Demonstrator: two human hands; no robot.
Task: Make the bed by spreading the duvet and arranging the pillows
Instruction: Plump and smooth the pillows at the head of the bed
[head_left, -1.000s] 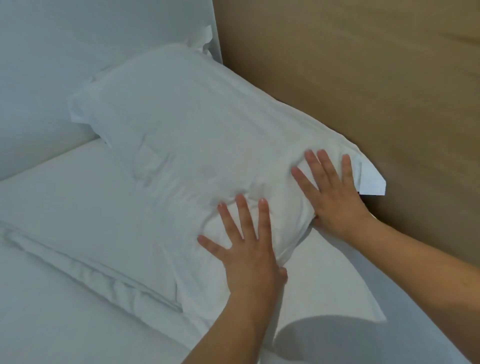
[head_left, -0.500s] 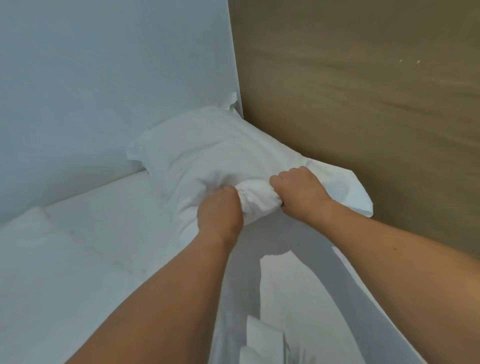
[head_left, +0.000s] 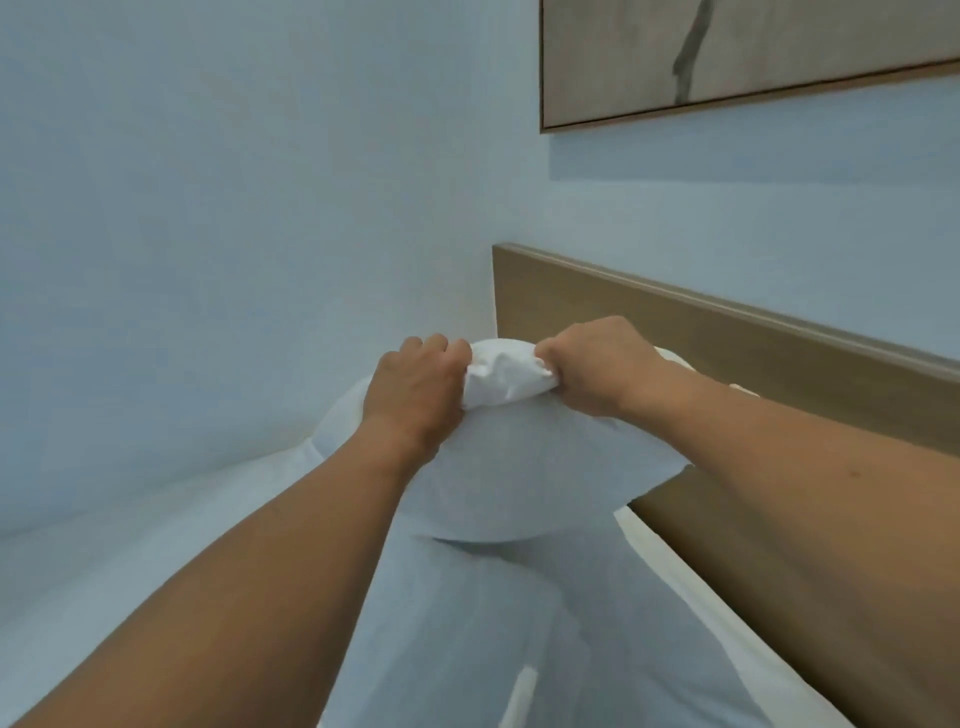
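Both the left hand (head_left: 415, 387) and right hand (head_left: 597, 364) clenched a bunched pillow (head_left: 506, 457), apparently lifted above the bed (head_left: 104, 571); uneven pulling could tear its cover.

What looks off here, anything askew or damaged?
Only the pillow: it is lifted off the bed, its top edge bunched between the left hand and right hand, near the headboard. No damage or spill visible.

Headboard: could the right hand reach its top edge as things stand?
Probably yes: nothing lies between the right hand and the headboard just behind it, but that hand grips the pillow and must let go first.
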